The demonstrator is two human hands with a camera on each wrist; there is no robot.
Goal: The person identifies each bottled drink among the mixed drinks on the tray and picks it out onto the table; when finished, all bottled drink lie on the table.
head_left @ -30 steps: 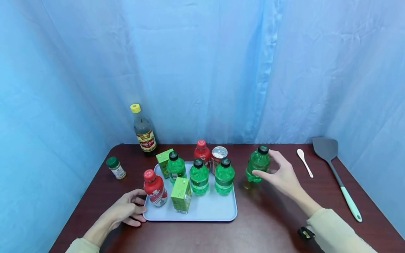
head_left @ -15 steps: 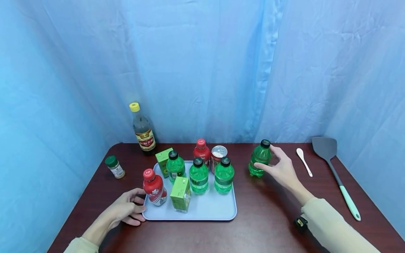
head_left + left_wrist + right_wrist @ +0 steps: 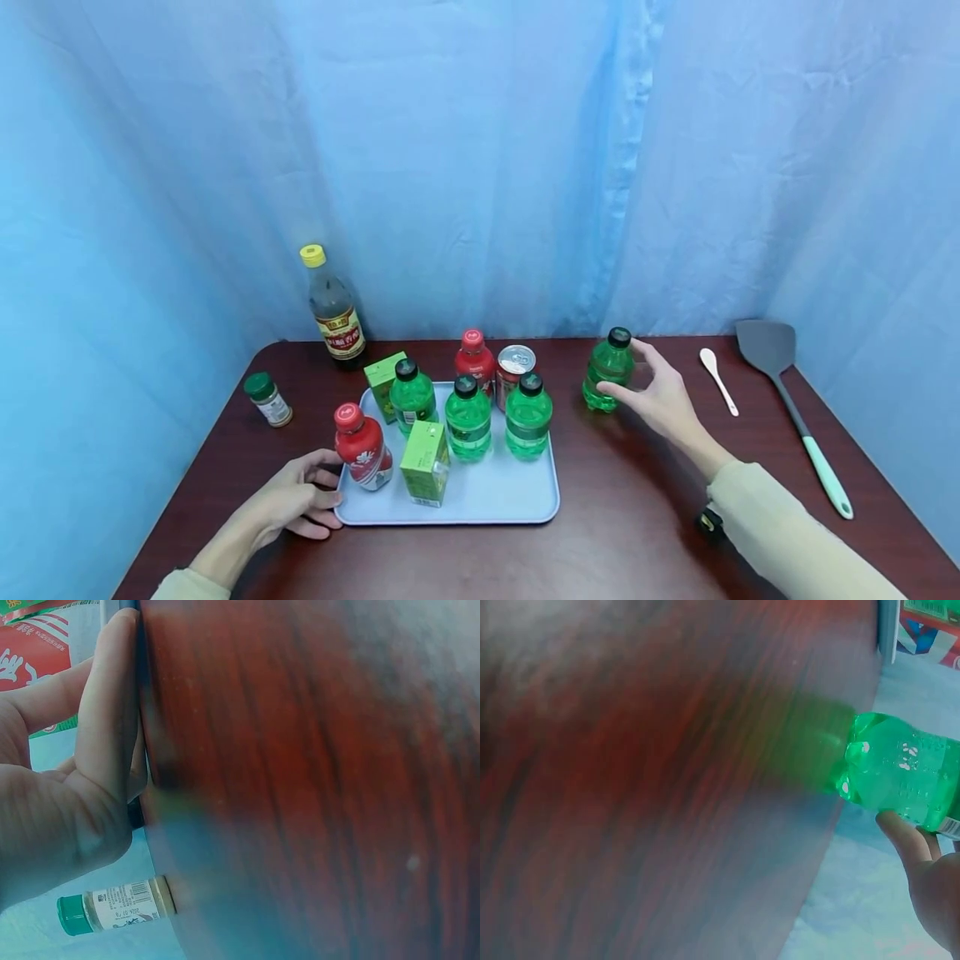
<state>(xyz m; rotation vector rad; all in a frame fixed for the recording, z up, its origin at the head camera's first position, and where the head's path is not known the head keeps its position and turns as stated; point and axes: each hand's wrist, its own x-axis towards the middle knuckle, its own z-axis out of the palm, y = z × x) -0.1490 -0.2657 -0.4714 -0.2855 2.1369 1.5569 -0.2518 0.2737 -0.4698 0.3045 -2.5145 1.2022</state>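
My right hand (image 3: 660, 398) holds a green plastic bottle (image 3: 609, 371) with a black cap, thumb on the near side and fingers behind. It stands upright to the right of the tray, its base close to the tabletop in the right wrist view. My left hand (image 3: 294, 498) rests against the left edge of the pale blue tray (image 3: 498, 500), fingers slightly bent, fingertips right at the rim. The nearest thing to it on the tray is a red bottle (image 3: 363, 450). Two green drink cartons, one in front (image 3: 425, 467), and several more green bottles (image 3: 468, 421) are on the tray.
Behind stand another red bottle (image 3: 474, 362) and a can (image 3: 515, 367). A yellow-capped sauce bottle (image 3: 337, 321) and a green-lidded spice jar (image 3: 268, 400) are at the left. At the right lie a small white spoon (image 3: 718, 382) and a spatula (image 3: 795, 417). Blue curtains (image 3: 450, 167) surround the table.
My right hand has carried the green bottle slightly toward the back of the table, and the bottle has gone from tilted to upright. My left hand stays at the tray's edge.
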